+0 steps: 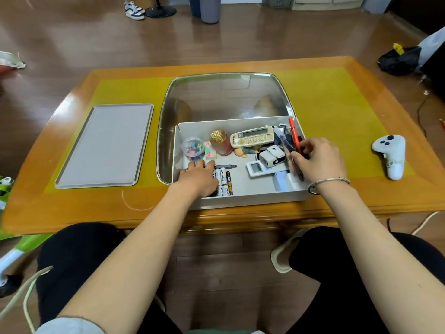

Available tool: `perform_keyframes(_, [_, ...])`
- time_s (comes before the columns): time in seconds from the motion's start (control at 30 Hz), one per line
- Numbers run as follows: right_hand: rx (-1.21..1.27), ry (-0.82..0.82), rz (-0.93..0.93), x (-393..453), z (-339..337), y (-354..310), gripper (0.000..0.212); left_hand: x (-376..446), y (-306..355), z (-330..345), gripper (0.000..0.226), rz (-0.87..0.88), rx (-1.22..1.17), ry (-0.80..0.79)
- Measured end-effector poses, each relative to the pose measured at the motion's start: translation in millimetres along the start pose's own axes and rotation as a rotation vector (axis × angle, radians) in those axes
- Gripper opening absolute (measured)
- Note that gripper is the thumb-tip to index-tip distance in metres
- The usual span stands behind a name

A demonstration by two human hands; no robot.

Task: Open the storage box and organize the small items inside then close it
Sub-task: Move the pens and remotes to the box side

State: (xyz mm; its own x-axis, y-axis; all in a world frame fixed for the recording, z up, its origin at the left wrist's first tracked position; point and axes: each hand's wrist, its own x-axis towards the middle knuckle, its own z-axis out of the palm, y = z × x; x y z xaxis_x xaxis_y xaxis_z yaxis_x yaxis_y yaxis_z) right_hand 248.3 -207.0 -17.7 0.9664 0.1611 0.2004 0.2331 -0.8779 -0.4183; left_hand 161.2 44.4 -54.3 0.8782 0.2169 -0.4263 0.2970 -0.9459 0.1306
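The white storage box point(252, 198) stands open at the table's near edge, with its grey lid point(106, 145) lying flat to the left. Inside lie several batteries point(225, 182), a black pen point(226, 166), a tub of coloured clips point(193, 147), a gold-capped red jar point(220, 142), a cream remote point(252, 139) and a small white display unit point(255, 168). My left hand point(199, 175) rests on the batteries, fingers spread over the pen. My right hand point(315, 160) pinches a red pen point(295, 137) at the box's right wall.
A white game controller point(391, 155) lies on the table's right side. The table has a glass window point(226, 97) behind the box. A green toy point(9, 213) stands on the floor at left, a slipper point(281, 259) at right.
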Motion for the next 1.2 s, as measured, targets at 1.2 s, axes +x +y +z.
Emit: perform_keyframes(1.2, [-0.104, -0.073, 0.15, -14.0, -4.8, 1.4, 0.025, -6.1, 97.1, 17.6, 0.065, 0.451, -0.23, 0.144])
